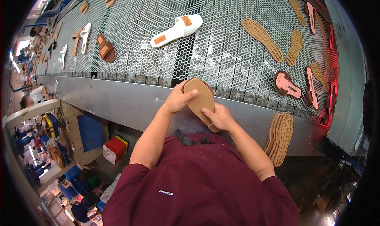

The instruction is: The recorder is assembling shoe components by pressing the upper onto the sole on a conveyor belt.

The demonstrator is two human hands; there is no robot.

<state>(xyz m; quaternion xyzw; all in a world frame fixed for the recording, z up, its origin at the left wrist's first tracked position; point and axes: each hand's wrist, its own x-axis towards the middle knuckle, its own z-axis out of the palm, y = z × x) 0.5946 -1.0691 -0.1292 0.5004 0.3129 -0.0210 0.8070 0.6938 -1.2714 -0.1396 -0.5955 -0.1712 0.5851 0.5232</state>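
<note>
Just a tan sole [199, 100] between hands [175, 101] [222, 118]

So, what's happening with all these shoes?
A person is holding one tan sandal, its underside up, in both hands: the left grip near the wide end, the right grip nearer the heel. On the mesh surface ahead lie a white sandal, loose tan soles and pink-lined sandals. More soles are bunched at the right.
</note>
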